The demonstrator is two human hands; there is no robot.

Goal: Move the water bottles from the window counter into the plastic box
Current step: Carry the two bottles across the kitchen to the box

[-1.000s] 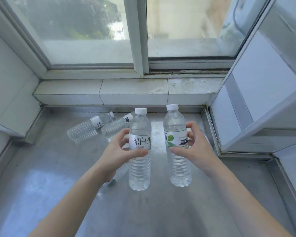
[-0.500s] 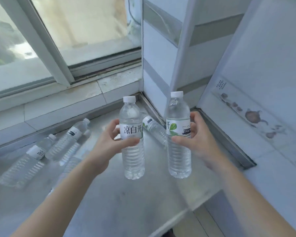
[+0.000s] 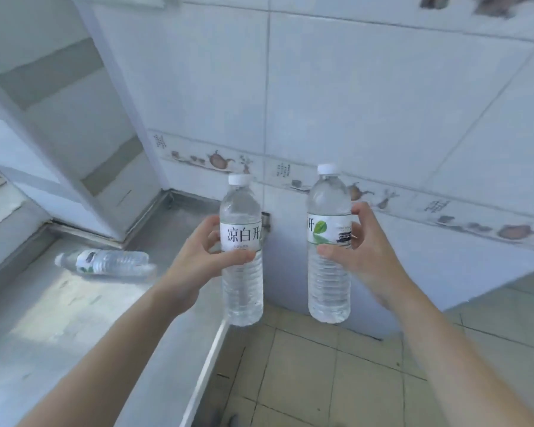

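2 clear water bottles held upright in the air, white caps up, long axes near vertical, side by side and apart. Left bottle [image 3: 242,251] gripped at its label by the left hand [image 3: 198,260], thumb across the front below the label, fingers [image 3: 212,240] curled round the back. Label white, printed with 3 large dark characters: 凉白开; smaller print beneath too fine to read. Right bottle [image 3: 329,245] gripped by the right hand [image 3: 363,257], thumb on the front at the label's lower edge, fingers wrapped round the far side. Label turned partway: only the character 开 readable at its left edge, then 2 green leaves and a dark block of unreadable print. Base of the left bottle above the table [image 3: 59,318] edge; right bottle out over the tiled floor [image 3: 336,380].

A 3rd bottle [image 3: 105,262] lying on its side on the steel table, long axis roughly left-right, cap end to the left, blurred, label not readable.

Behind, a white tiled wall [image 3: 383,103] with a decorative border strip [image 3: 444,217] of brownish motifs and small dark marks, too soft to read. Plastic box not in view. Both forearms cut off by the lower frame edge.
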